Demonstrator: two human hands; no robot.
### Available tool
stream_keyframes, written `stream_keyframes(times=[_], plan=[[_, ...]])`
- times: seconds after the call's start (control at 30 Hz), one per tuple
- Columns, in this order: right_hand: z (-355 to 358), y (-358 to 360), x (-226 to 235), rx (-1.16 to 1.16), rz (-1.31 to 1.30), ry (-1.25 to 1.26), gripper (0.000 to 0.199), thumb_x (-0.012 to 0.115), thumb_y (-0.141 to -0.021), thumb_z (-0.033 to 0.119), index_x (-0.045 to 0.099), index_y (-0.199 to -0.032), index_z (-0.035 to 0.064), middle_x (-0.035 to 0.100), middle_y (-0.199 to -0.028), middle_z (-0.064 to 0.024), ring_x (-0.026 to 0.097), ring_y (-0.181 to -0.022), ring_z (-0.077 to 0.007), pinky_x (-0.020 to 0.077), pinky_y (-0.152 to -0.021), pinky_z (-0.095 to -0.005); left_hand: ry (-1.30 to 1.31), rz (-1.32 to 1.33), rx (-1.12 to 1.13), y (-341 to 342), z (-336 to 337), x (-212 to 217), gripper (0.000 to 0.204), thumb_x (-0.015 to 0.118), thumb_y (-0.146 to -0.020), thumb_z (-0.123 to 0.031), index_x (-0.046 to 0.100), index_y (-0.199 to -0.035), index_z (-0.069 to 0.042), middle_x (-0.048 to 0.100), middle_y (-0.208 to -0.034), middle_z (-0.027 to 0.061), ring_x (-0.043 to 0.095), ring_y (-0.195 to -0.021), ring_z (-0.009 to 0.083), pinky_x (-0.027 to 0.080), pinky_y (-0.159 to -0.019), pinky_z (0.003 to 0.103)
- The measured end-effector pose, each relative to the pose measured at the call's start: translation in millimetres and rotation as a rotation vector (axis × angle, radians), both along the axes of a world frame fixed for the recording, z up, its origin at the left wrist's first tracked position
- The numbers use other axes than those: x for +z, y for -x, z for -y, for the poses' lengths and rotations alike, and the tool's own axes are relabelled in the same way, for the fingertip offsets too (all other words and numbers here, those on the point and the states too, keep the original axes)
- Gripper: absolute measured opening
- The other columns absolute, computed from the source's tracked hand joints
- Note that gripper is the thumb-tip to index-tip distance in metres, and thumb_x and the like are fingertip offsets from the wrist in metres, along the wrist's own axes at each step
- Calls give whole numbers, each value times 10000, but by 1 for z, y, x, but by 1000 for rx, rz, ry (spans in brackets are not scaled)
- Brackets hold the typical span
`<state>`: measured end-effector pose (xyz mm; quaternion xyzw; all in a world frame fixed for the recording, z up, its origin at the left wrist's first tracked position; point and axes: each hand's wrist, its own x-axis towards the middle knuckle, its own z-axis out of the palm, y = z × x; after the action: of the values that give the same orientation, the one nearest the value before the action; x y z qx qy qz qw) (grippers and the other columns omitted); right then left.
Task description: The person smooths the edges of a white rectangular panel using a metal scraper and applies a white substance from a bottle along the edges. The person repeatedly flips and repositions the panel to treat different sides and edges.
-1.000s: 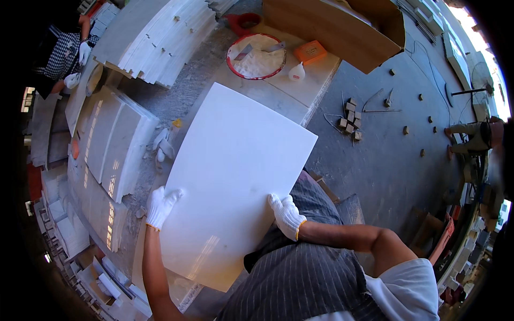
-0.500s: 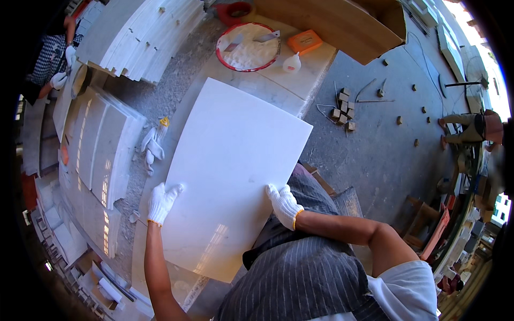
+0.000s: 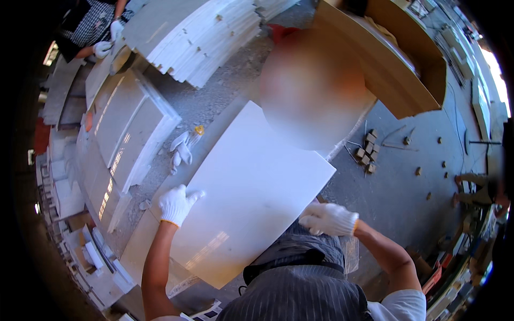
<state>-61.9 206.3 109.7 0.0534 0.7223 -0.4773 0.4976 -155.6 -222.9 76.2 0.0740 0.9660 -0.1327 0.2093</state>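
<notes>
A: Biggest first: grey floor (image 3: 396,192), dusty, running from the middle out to the right. On the left a stack of pale slabs (image 3: 126,128) lying flat, and up top a leaning pile of thin white sheets (image 3: 209,40). A brown board (image 3: 385,59) sits at upper right

B: And the piece in hand?

A: Big white panel (image 3: 251,198), held flat and slanted in front of the person's chest, above the floor. Its far corner runs under a blurred patch, so that end can't be read

B: Hands?

A: Both in white gloves. Left hand (image 3: 178,203) is pressed on the panel's left edge, fingers spread over the top face and curled on the rim. Right hand (image 3: 329,218) clamps the right edge near the lower corner, fingers wrapped under; the grip below can't be seen

B: Smaller things?

A: A spare pair of white gloves (image 3: 182,148) lying on the floor just past the panel's left side. A cluster of small blocks (image 3: 367,155) to the right, more scattered beyond. Another person's gloved hand (image 3: 101,48) at top left, well apart

B: Risks?

A: My judgement: the grip is on two edges only, near one end, so the far end could dip and strike the slabs or floor and chip. Gloves on a smooth face may slip. Loose blocks and gloves underfoot could trip a step
</notes>
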Motion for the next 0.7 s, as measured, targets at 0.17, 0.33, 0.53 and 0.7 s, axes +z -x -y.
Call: stream_keyframes(times=[0.17,0.33,0.53,0.7], plan=[[-28,102,54,-299,-898,-204,272,632,-920,274,626,-1089,61,663,-855,-112,668,-712,-225,532,-668,-365,-124,-640,-221,47,-16,62,337,606,-920,-350,540,-667,-138,519,-578,67,570,-562,274,456,-532,447],[-16,209,50,-158,-1291,-523,340,645,-857,265,608,-1193,223,600,-1224,-115,648,-961,-369,528,-802,-462,-451,-570,-309,54,-85,68,282,648,-879,-317,521,-734,-112,604,-802,106,601,-774,282,483,-732,469],[-8,261,12,-22,-1304,-733,251,661,-838,375,720,-1024,217,689,-1029,-132,689,-933,-330,564,-768,-454,-697,-398,-385,-18,-163,-33,462,706,-805,-367,628,-1175,-101,603,-1166,123,566,-1094,343,413,-974,536],[-23,269,-14,99,-1379,-801,215,638,-854,315,726,-968,156,710,-917,-147,694,-830,-335,562,-708,-438,-700,-488,-385,-48,-177,-60,510,702,-813,-384,613,-1244,-127,531,-1349,160,481,-1264,389,364,-1070,547]])
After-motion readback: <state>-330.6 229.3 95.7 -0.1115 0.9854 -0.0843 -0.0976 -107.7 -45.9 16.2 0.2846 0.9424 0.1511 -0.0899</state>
